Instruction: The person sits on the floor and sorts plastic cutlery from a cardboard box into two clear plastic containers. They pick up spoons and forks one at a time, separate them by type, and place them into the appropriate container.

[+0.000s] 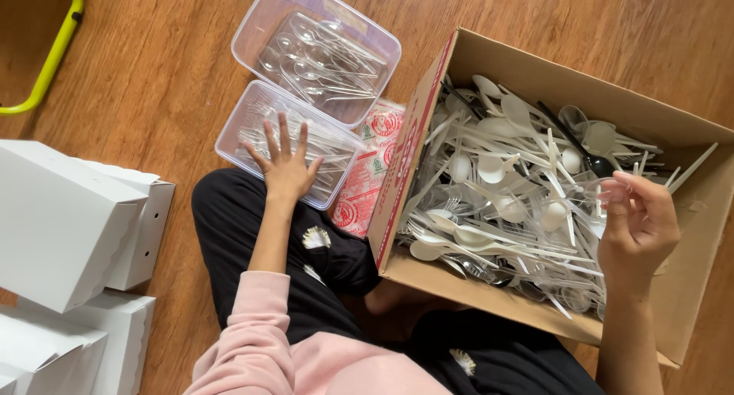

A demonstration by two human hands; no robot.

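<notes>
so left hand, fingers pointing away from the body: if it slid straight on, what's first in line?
The left hand rests flat on the near clear container of forks. Straight on past its far rim comes the second clear container, holding clear spoons. Depth is hard to judge.

It looks like a home: a person sits on a wooden floor [168, 58] amid a cardboard box [688, 234] of plastic cutlery [505, 181] and white boxes [69, 219].

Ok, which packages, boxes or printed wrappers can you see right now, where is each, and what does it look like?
Cardboard box: right, open, brown, red print on its side, full of plastic cutlery.
Printed packet: between box and trays, flat, red and white.
Clear containers: upper centre, rectangular; the left hand rests in the nearer one.
White cartons: left edge, plain.
Right hand: over the box.
</notes>
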